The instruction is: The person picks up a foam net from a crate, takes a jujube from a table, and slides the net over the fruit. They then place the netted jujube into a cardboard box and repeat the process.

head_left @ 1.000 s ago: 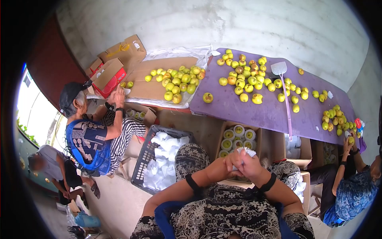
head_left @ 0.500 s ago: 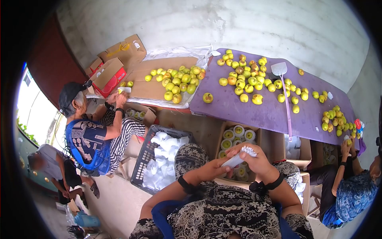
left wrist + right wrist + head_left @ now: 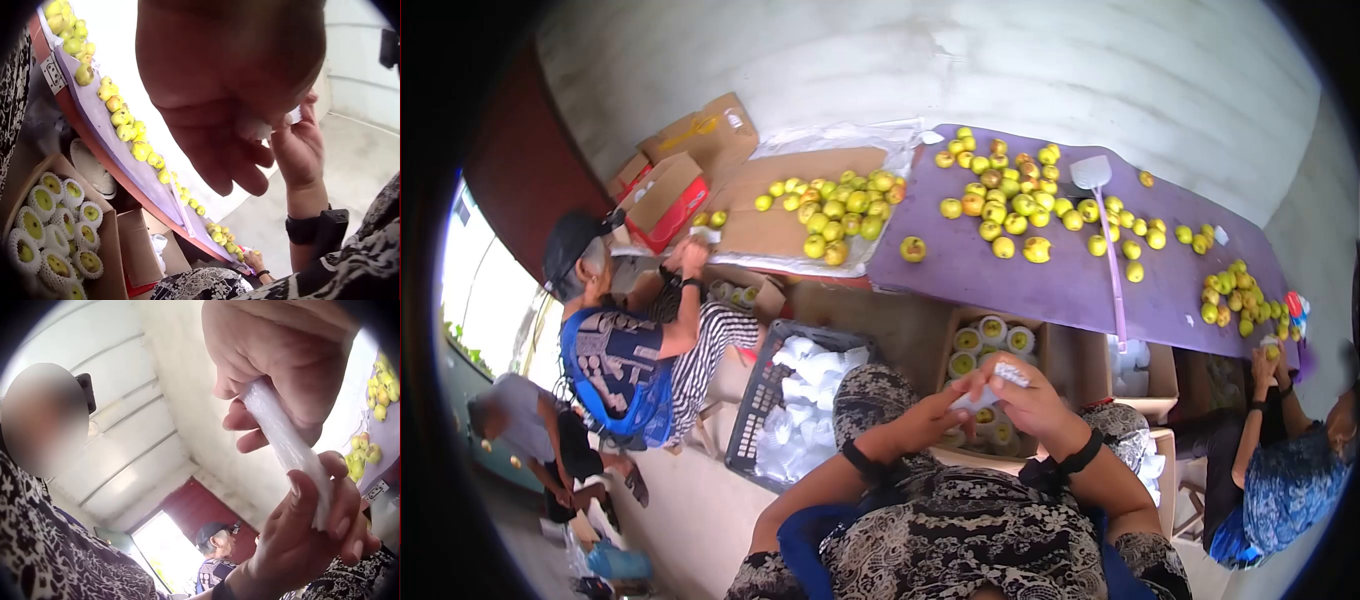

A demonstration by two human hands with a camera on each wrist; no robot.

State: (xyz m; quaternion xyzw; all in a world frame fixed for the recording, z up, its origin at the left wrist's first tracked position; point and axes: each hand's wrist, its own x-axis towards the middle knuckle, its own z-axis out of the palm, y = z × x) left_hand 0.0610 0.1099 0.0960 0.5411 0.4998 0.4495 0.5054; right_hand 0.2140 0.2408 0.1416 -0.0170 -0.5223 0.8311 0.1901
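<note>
Both hands hold a white foam sleeve (image 3: 1010, 374), flattened and long, above an open box of apples in foam nets (image 3: 992, 330). In the right wrist view the left hand (image 3: 312, 519) pinches the lower end of the sleeve (image 3: 281, 431) between thumb and fingers, while the right hand (image 3: 281, 362) grips its upper end. The left wrist view has the left hand (image 3: 231, 87) large in front, hiding most of the sleeve, with the right hand (image 3: 300, 147) behind it. In the head view the left hand (image 3: 930, 418) is left of the right hand (image 3: 1040, 408).
Loose apples lie on a purple-covered table (image 3: 1020, 290) with a white fly swatter (image 3: 1114, 270), and on cardboard (image 3: 740, 225) to its left. A dark crate (image 3: 745, 430) holds white foam nets. People sit at left (image 3: 630, 340) and right (image 3: 1290, 490).
The hands, clasped together around the foam sleeve a second ago, have separated somewhat, with the sleeve stretched between them. The head view has shifted slightly.
</note>
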